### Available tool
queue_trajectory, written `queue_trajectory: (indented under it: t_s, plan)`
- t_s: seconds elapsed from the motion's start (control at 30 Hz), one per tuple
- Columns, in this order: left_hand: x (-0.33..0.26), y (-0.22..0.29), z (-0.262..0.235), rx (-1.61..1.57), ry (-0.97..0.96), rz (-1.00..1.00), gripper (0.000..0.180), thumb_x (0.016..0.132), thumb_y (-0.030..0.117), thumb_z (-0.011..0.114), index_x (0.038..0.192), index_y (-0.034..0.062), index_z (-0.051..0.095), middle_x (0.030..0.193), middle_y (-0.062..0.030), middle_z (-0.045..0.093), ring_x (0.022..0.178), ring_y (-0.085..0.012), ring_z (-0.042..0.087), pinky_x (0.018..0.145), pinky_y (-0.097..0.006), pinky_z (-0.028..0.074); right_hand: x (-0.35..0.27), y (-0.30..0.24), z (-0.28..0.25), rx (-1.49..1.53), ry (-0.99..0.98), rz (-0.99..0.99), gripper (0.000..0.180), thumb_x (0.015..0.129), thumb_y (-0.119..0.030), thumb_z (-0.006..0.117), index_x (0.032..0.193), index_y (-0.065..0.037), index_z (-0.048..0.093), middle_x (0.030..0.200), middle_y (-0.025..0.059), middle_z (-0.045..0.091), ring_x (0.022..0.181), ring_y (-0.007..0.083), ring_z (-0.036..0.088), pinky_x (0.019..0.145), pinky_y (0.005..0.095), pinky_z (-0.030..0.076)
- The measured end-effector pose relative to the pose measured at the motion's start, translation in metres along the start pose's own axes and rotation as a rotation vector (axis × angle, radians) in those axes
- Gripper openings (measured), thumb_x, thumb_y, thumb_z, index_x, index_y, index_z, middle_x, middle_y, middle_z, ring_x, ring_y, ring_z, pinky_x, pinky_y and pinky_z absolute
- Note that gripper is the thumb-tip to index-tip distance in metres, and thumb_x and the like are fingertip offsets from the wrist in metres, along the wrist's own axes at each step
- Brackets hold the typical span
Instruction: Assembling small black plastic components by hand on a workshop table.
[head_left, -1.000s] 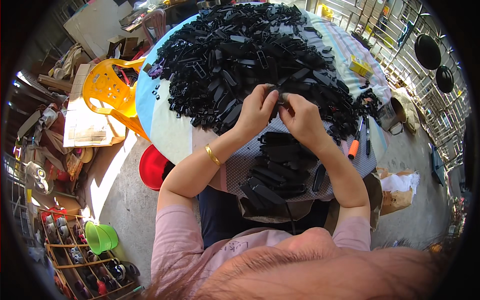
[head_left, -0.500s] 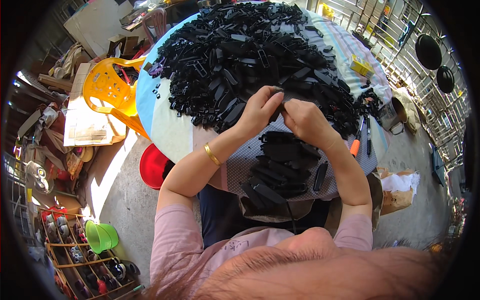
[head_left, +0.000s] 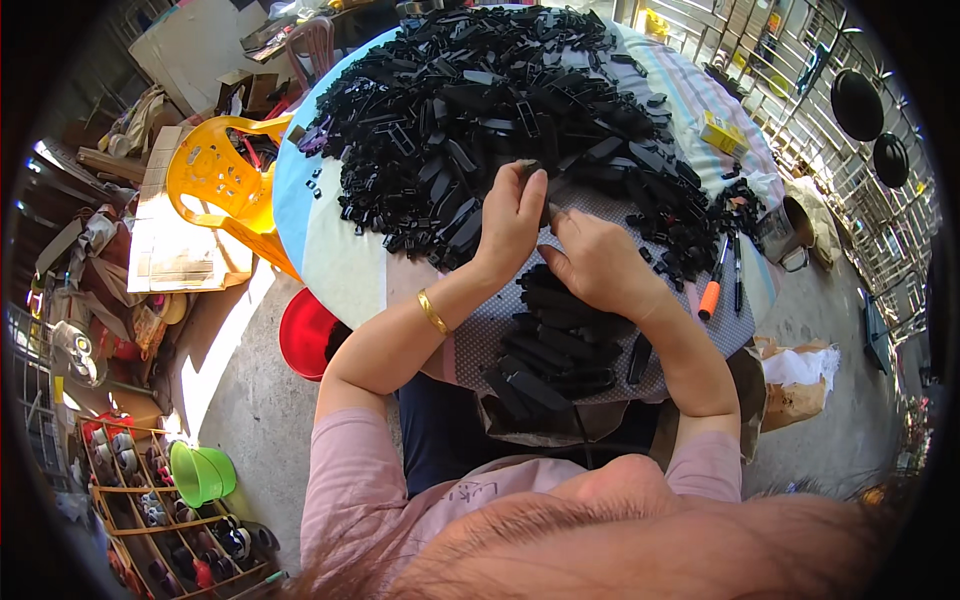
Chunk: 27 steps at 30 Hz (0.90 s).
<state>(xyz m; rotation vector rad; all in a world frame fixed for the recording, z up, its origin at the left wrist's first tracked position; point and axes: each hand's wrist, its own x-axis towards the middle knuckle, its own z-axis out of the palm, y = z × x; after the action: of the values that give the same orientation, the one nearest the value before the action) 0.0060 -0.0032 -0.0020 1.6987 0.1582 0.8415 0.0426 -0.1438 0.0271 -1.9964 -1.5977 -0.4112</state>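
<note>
My left hand [head_left: 512, 222] is closed around a black plastic piece [head_left: 545, 212], its thumb pressed along the near side. Close by on the right, my right hand [head_left: 600, 255] has its fingers curled, with thumb and forefinger near that piece; whether anything is between them is hidden. Beyond both hands spreads a big heap of black plastic parts [head_left: 480, 100], long flat ones mixed with small ones. Below the hands, near the table's front edge, lies a stack of long black pieces [head_left: 555, 345]. A single black piece [head_left: 639, 358] lies right of that stack.
The round table [head_left: 330, 235] has a patterned cloth. On its right lie an orange-handled tool [head_left: 710, 298], a black pen [head_left: 738, 275], a yellow box [head_left: 723, 133] and a metal mug [head_left: 787, 230]. A yellow chair [head_left: 225, 180], red basin [head_left: 308, 335] and green bucket [head_left: 202, 473] stand to the left.
My hands have drawn slightly apart. The left turned more upright with the black piece, and the right shifted a little down and toward me.
</note>
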Motion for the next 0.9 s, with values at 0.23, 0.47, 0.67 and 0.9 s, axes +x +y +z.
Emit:
queue_trajectory:
  t_s: [0.23,0.47,0.67,0.9]
  plan:
    - [-0.001,0.008,-0.011,-0.074,-0.600,-0.196,0.033,0.087,0.021,0.059,0.114,0.0028,0.054,0.072,0.0033,0.056,0.060,-0.0010,0.044,0.051,-0.016,0.035,-0.007,0.080,-0.023,-0.188,0.213,0.475,0.024,0.078,-0.025,0.062,0.091,-0.004,0.062,0.081,0.0143,0.062,0.076,0.0318,0.060,0.065,0.0385,0.048]
    - [-0.003,0.014,-0.013,0.270,-0.908,0.267,0.031,0.081,0.030,0.063,0.093,0.0022,0.063,0.071,-0.0064,0.057,0.065,-0.0155,0.053,0.060,-0.028,0.043,-0.018,0.113,-0.023,-0.364,-0.050,0.685,0.029,0.073,-0.026,0.067,0.091,-0.005,0.063,0.089,0.0139,0.062,0.085,0.0300,0.061,0.072,0.0385,0.048]
    - [0.002,0.010,-0.014,0.129,-0.752,-0.089,0.031,0.090,0.029,0.053,0.091,0.0008,0.065,0.081,-0.0058,0.060,0.072,-0.0126,0.054,0.063,-0.026,0.043,-0.014,0.104,-0.027,-0.455,-0.119,0.772,0.026,0.071,-0.025,0.065,0.084,-0.003,0.064,0.081,0.0138,0.064,0.079,0.0307,0.062,0.072,0.0388,0.049]
    - [0.009,-0.012,-0.008,-0.335,-0.547,-0.245,0.043,0.088,0.016,0.056,0.125,-0.0003,0.043,0.108,-0.0077,0.057,0.091,-0.0131,0.058,0.076,-0.028,0.051,-0.002,0.056,-0.009,0.565,0.089,0.557,0.025,0.077,-0.016,0.066,0.092,0.004,0.061,0.070,0.0080,0.062,0.063,0.0113,0.057,0.059,0.0250,0.046]
